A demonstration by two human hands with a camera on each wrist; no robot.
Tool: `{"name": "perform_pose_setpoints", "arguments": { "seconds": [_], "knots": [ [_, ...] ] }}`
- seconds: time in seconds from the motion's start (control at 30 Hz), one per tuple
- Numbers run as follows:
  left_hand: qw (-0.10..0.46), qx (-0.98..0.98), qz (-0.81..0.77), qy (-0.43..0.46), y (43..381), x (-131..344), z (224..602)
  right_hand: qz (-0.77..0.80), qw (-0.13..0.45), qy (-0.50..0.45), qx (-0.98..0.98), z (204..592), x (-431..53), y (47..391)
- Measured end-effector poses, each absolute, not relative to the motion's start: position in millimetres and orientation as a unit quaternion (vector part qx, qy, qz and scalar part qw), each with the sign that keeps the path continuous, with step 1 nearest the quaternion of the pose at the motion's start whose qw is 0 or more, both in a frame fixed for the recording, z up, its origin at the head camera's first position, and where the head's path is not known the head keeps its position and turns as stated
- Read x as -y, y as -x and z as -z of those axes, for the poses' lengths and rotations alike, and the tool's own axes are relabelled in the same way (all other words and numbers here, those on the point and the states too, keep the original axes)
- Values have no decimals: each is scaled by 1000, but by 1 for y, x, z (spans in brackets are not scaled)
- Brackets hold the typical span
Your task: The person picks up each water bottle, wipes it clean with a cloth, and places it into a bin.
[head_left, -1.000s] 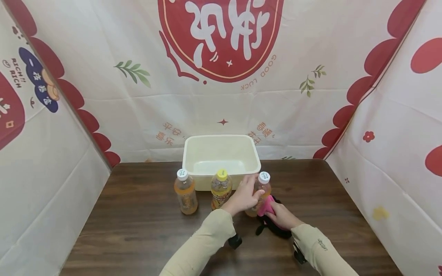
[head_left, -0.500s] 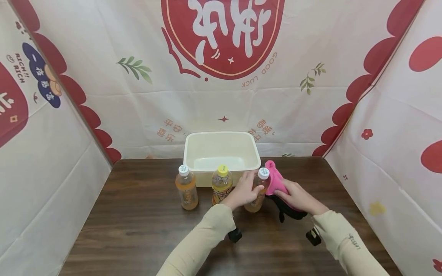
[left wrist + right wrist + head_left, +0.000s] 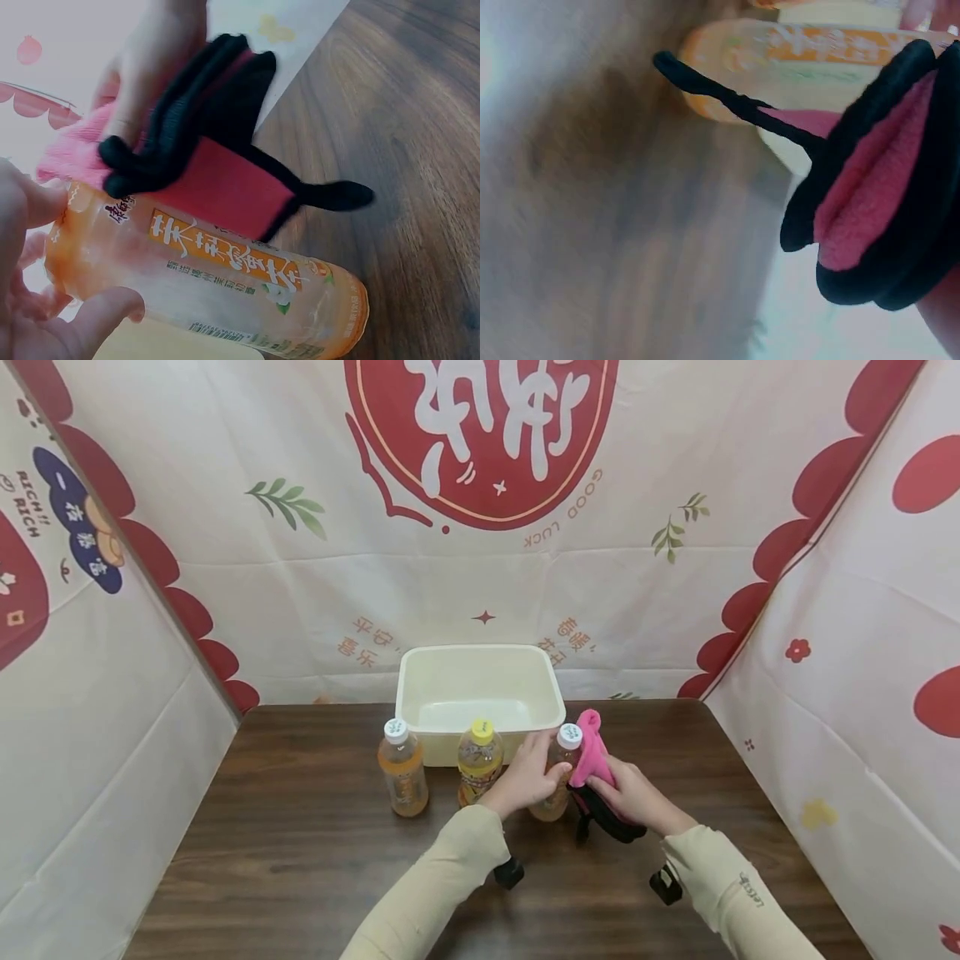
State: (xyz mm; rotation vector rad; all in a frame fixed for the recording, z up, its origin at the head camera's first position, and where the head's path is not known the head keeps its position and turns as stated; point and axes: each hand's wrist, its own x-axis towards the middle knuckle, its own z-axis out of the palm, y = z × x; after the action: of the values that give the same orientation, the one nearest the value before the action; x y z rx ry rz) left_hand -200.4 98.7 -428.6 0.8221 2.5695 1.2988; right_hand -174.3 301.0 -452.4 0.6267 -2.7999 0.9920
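Observation:
My left hand [image 3: 527,779] grips a bottle of orange drink [image 3: 232,270] with a white cap, its thumb and fingers around the upper part. The bottle stands upright on the table. On the bottle's right side, my right hand [image 3: 636,792] holds a soft pink cloth piece with thick black edging [image 3: 596,760] and a black tab. In the left wrist view this pink-and-black cloth [image 3: 232,187] lies against or right beside the bottle's label; whether it touches all along is hidden. The right wrist view shows its black folds [image 3: 877,187] close up, with pink fabric between them.
Left of the held bottle stand a yellow-capped bottle [image 3: 480,764] and another white-capped bottle of orange drink [image 3: 403,772]. Behind them is a cream plastic bin [image 3: 480,647] with nothing visible inside. Printed fabric walls [image 3: 480,577] border the wooden table [image 3: 315,843] at the back and sides.
My right hand moved the cloth from low in front of the bottle up along its right side, out to the right, then slightly back left. The left hand keeps its grip on the bottle.

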Motion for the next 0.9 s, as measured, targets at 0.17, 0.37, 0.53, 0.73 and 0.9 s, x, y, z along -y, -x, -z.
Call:
{"name": "perform_pose_setpoints", "arguments": {
  "seconds": [0.17, 0.37, 0.53, 0.73, 0.9],
  "knots": [
    [70, -858, -426, -277, 200, -99, 432, -333, 58, -202, 919, 498, -300, 170],
    [68, -860, -418, -285, 203, -102, 434, -313, 74, -196, 926, 540, -299, 170],
    [65, -859, -418, -288, 203, -103, 432, -297, 89, -189, 932, 538, -307, 168],
    [65, -859, -419, -287, 204, -103, 431, -211, 115, -169, 956, 496, -333, 158],
    [68, -862, -418, -278, 202, -102, 432, -98, 131, -171, 972, 482, -345, 140]
  ]
}}
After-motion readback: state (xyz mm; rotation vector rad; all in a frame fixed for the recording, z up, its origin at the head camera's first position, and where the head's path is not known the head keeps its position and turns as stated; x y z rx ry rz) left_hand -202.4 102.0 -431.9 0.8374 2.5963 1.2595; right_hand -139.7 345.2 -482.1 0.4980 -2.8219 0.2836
